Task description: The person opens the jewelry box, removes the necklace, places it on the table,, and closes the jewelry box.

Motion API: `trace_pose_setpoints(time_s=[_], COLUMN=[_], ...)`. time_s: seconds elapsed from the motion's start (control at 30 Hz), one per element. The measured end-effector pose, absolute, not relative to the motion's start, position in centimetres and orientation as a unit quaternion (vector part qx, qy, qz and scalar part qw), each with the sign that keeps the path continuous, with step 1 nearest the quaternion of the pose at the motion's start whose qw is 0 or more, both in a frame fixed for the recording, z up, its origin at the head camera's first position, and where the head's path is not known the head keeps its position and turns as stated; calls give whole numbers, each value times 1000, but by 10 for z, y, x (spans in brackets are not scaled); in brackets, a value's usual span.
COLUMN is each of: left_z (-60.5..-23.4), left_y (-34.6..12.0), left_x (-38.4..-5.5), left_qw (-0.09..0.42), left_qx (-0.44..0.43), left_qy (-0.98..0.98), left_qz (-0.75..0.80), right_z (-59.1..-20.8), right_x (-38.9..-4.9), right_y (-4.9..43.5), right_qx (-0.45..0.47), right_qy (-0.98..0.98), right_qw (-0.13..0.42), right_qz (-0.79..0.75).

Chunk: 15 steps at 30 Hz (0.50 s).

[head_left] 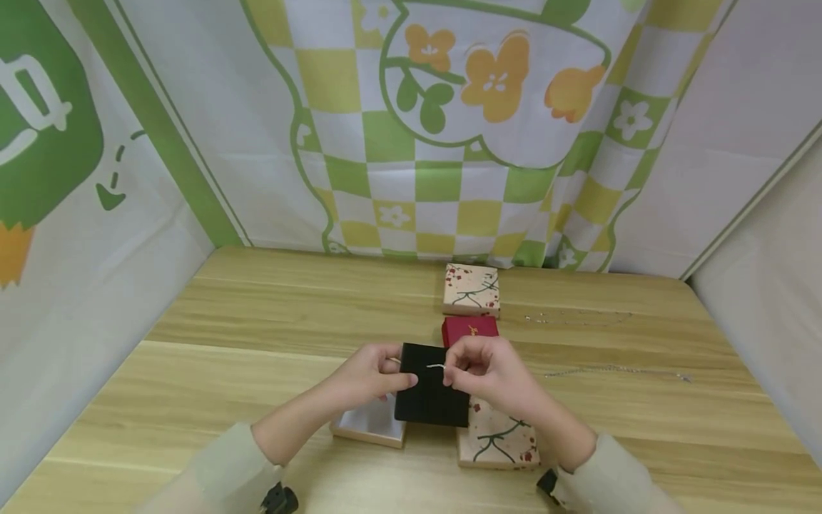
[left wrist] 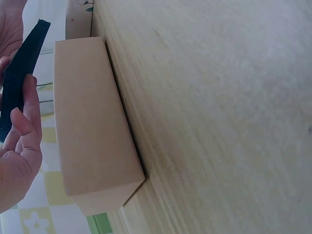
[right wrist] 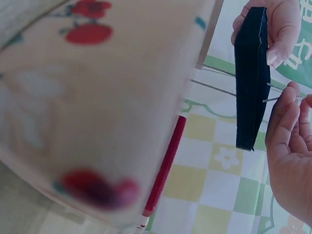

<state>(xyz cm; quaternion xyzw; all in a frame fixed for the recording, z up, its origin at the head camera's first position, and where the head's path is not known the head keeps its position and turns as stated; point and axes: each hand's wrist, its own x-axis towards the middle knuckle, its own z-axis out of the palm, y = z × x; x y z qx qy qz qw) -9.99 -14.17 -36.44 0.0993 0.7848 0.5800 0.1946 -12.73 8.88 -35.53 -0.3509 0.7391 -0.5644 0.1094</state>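
Note:
My left hand (head_left: 379,373) grips a square black jewelry pad (head_left: 430,403) by its left edge, thumb on the face toward me. At that face, my right hand (head_left: 491,375) pinches a thin silver chain (head_left: 435,366) between thumb and fingertips. In the right wrist view, two chain strands (right wrist: 213,87) run into one side of the pad (right wrist: 251,83) and come out at the other, near the right fingers. Below the pad sit an open box base (head_left: 369,428) with a pale inside and a flower-printed lid (head_left: 499,442).
Behind the hands lies a red box (head_left: 469,328) with gold lettering, partly hidden. Farther back is another flower-printed box (head_left: 472,289). On the right of the wooden table, one chain (head_left: 616,370) lies stretched out, with a finer chain (head_left: 581,313) beyond it.

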Motion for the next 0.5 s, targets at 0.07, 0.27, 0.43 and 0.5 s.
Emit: trace_pose_setpoints(time_s=[0.07,0.27,0.43,0.5], left_z=[-364,-364,-366,-366], left_y=[-142,-142,-141,-141], left_x=[-100,-98,-97,-97], left_qw=[196,196,196,196], left_qx=[100,96,96,97], left_qy=[784,783,786,787], left_qz=[580,582,578,577], right_z=[-354,-349,-346,-345], right_x=[-128,-129,-129,-128], right_y=[89,90,91,92], right_qx=[-356,-348,-340,-338], right_qy=[734,739,743,741], right_qw=[108,108,112,114], right_qz=[-568,-567,-566,-569])
